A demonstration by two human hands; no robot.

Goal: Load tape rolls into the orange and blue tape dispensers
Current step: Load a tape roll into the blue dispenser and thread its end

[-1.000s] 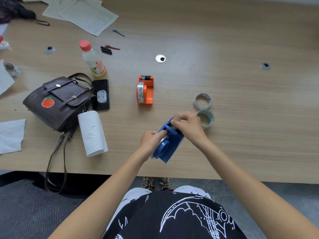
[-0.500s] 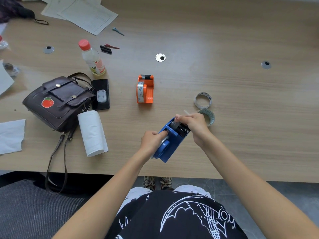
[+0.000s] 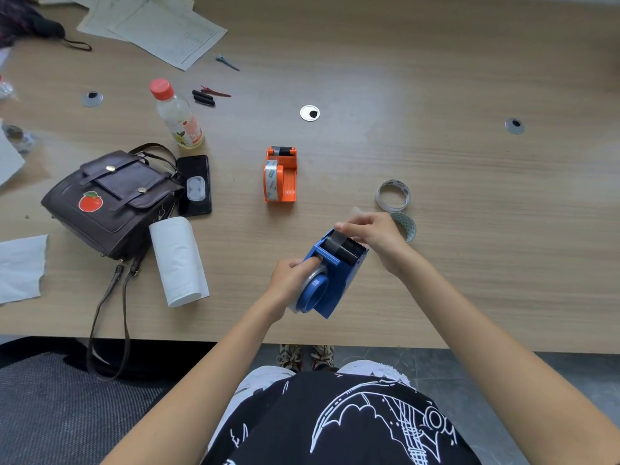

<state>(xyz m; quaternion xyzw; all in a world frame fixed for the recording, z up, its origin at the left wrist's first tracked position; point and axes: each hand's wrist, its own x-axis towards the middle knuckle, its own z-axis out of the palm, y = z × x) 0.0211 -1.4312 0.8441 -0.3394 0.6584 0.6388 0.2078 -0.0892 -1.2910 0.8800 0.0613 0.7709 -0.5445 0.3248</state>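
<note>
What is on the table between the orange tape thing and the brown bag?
In the head view, a black phone lies flat between the orange dispenser and the brown bag, right beside the bag.

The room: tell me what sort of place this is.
Probably an office or meeting room. The long wooden table has round cable grommets set into it, printed papers lie at its far edge, and grey carpet covers part of the floor.

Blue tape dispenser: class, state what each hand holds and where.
The left hand grips the blue tape dispenser at its roll end. The right hand pinches the tape end over the cutter end.
</note>
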